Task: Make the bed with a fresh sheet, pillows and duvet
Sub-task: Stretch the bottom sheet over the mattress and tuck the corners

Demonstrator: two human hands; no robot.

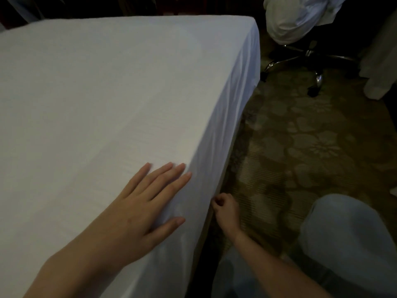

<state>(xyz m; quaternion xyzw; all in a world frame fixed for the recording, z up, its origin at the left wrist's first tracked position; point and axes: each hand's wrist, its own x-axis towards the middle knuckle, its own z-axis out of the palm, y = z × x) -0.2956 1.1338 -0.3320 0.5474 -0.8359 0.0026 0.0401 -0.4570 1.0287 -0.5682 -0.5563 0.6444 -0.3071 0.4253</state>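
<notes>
**Sheet edge being tucked, L hand pinning the top**

Left hand (139,203) lies nearest, flat on the sheet (96,93) w/ fingers straight and spread, thumb out toward the mattress edge. Prob. there to pin the cloth so it doesn't creep while the other side gets pulled. Right hand (224,208) sits lower, just beside the left and past the bed's edge, fingers curled tight at the hem where the sheet's side drop ends. Looks like it pinches the hem, but the cloth between the fingers is too dim to confirm.

Sheet covers the whole mattress top, from under the left hand away to the far corner (252,20) ahead-right of both hands. Its side drop hangs down the edge right of the left hand, w/ diagonal pull-lines running toward the right hand, so tension comes from there. Long axis of the visible edge runs from the hands forward and slightly right.

Beyond the right hand: patterned carpet (311,136), office chair (311,54) heaped w/ white bedding (300,18). No pillows or duvet on the bed yet, so early stage, I'd judge.
</notes>
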